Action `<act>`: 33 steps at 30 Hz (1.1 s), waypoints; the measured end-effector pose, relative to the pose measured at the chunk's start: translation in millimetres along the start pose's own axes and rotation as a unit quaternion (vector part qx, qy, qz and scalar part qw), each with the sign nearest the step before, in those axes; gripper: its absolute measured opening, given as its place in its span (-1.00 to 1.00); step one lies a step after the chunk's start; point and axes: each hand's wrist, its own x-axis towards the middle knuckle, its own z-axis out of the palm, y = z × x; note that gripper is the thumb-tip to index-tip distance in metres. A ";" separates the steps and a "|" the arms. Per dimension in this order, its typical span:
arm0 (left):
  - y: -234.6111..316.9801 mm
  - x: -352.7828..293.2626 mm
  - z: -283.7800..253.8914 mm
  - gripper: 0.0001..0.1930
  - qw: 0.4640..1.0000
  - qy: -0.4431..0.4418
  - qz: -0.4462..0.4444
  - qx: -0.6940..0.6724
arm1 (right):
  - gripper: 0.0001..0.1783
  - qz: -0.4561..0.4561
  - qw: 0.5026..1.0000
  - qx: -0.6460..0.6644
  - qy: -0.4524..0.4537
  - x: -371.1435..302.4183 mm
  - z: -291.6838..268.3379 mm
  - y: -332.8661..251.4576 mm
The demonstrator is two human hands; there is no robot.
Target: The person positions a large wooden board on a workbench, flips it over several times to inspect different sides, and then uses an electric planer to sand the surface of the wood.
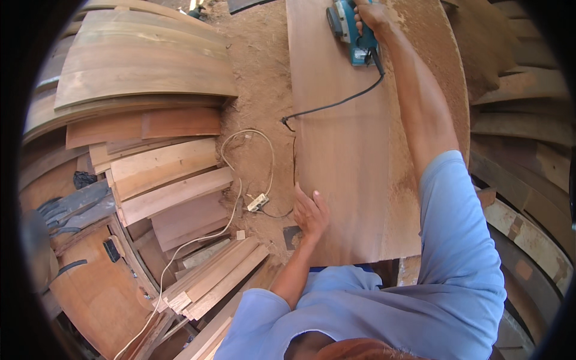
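My right hand (373, 17) grips the handle of a teal electric hand planer (360, 53), which stands on the far part of a long wooden board (342, 156). The board's surface is smooth and pale brown, with sawdust along its right side. A black power cord (336, 108) runs from the planer's back across the board and over its left edge. My left hand (312, 215) rests on the near left edge of the board, fingers extended and thumb apart. Part of the dark cord hangs along the edge close to its fingertips.
A white extension socket (258, 202) with a pale cable (207, 238) lies on the sawdust-covered ground (255, 108) to the left. Stacked planks (168, 171) and wide panels (144, 57) fill the left side. More timber (522, 129) leans along the right.
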 end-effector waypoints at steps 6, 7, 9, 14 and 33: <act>-1.9 -0.4 9.1 -0.42 0.998 0.022 -0.051 0.035 | -0.52 0.057 0.998 0.007 -0.018 -119.1 -3.6 20.6; -0.6 1.4 9.6 -0.42 0.997 0.002 -0.064 0.043 | -0.52 0.074 0.997 -0.018 -0.021 -140.8 -12.0 37.3; 16.1 6.4 -1.2 -0.43 0.997 -0.023 -0.067 -0.005 | -0.50 0.101 0.994 -0.048 -0.021 -186.7 -29.4 61.6; -63.6 39.6 32.1 -0.34 0.971 0.067 -0.048 -0.226 | -0.42 0.082 0.995 -0.016 -0.049 -386.8 -13.2 65.2; -160.2 -35.3 -83.7 -0.26 0.719 -0.063 -0.251 -0.645 | -0.41 0.061 0.994 -0.044 -0.081 -673.1 -3.8 119.1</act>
